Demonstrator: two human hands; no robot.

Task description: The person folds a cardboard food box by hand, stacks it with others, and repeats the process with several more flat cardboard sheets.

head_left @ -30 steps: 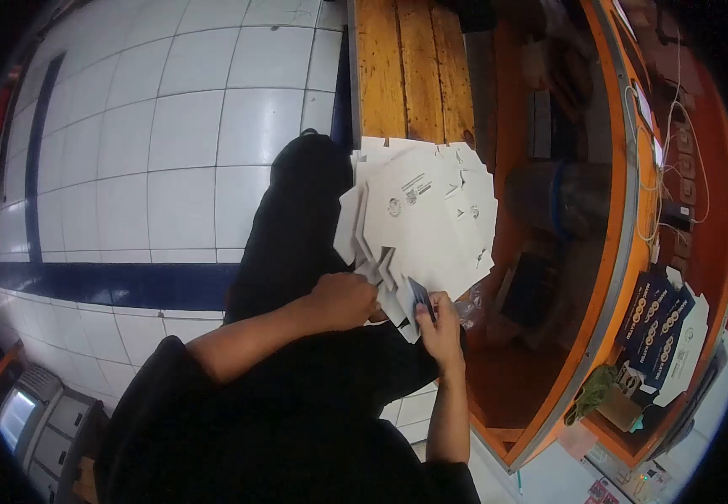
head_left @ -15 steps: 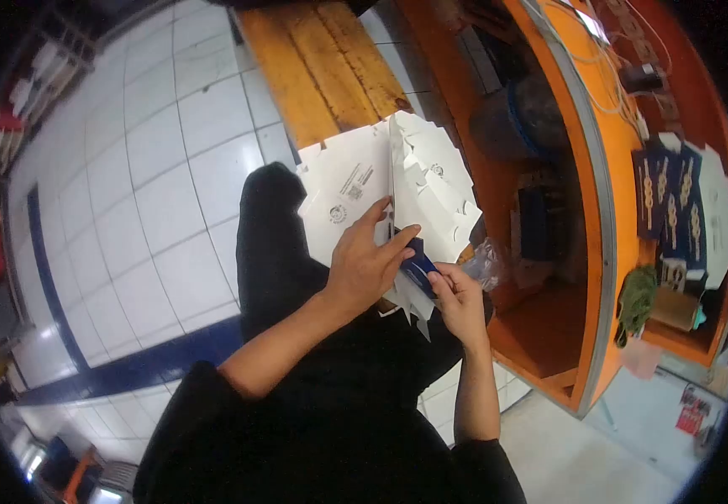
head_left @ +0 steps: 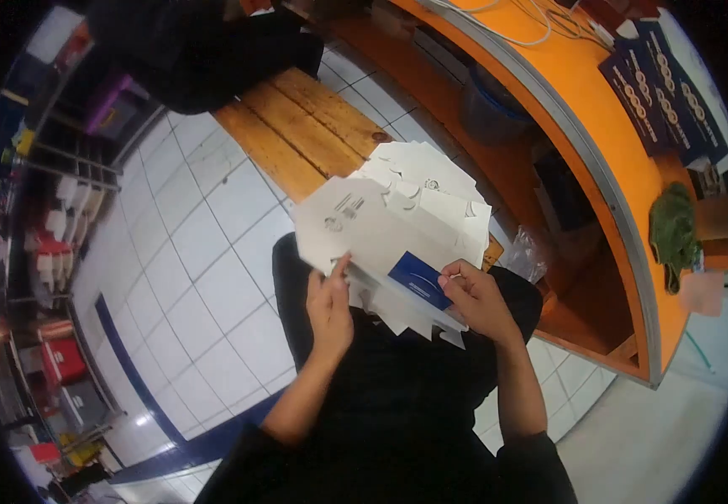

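An unfolded cardboard box, its white inner side up with small print, lies across my lap. One folded-over part shows a blue printed panel. My right hand pinches the box at the right edge of this panel, thumb on top. At the lower left edge of the box is my left hand, its fingers apart and the fingertips at the cardboard's edge. More flat box blanks lie stacked beneath and behind, resting on a wooden bench.
An orange counter with open shelves stands on the right. Blue printed boxes and a green cloth lie on it. A clear plastic bag is beside my knee. At the bench's far end is a person in dark clothes.
The box has turned and tipped flatter, showing more of the blue panel. My left hand has moved off the fold to the lower left edge. My view has shifted, bringing another person into sight.
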